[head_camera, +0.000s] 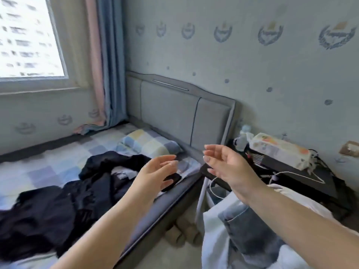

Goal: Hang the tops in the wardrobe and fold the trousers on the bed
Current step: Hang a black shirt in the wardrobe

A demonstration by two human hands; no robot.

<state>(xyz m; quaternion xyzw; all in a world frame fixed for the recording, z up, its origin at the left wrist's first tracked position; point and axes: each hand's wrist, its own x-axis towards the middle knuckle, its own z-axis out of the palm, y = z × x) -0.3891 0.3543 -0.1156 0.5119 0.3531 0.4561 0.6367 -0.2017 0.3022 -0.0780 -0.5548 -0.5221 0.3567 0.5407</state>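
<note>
A heap of black clothes [58,206] lies crumpled on the bed [48,167], spreading from the lower left toward the pillow. A bit of white garment [124,172] shows inside the heap. My left hand [157,173] hovers above the bed's right edge with relaxed fingers and holds nothing. My right hand [225,166] is raised beside it, over the gap by the bedside table, fingers loosely spread and empty. Grey-blue jeans and white fabric [246,235] lie at the lower right, under my right forearm.
A checked pillow [149,142] lies against the grey headboard [174,109]. A black bedside table [291,177] carries a tissue pack [279,150], a bottle and white cables. A dark phone [172,181] lies at the bed edge. Window and curtain are at the left.
</note>
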